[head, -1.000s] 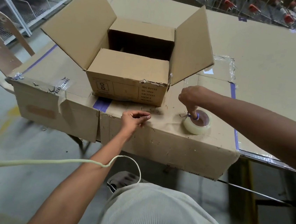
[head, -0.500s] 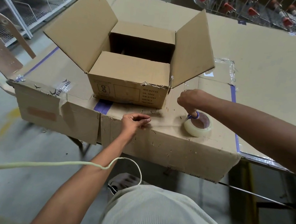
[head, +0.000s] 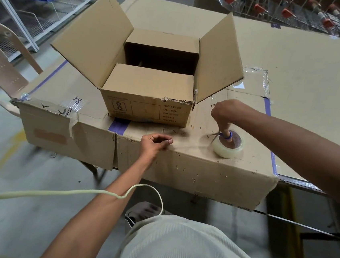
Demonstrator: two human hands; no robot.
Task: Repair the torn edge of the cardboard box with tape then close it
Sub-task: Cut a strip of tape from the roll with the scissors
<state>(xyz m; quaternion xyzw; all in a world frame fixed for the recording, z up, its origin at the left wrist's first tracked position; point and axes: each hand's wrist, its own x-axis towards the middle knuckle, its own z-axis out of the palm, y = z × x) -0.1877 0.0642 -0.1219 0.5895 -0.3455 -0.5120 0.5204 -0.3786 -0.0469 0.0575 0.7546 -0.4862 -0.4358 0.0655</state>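
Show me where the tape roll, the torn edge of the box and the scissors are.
tape roll (head: pixel 228 148): head view, on its clear outer side.
torn edge (head: pixel 176 100): head view, on the ragged top of the box's front wall.
scissors (head: pixel 227 134): head view, on the blue handle.

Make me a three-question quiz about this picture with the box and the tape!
1. Where is the tape roll?
A. inside the box
B. on the table, right of the box
C. on the chair

2. What colour are the scissors' handles?
A. blue
B. red
C. green

3. The cardboard box is:
A. taped shut
B. flattened
C. open, side flaps up

Answers: 1 B, the roll sits on the table beside the box. 2 A, blue loops show under the right hand. 3 C, both side flaps stand open.
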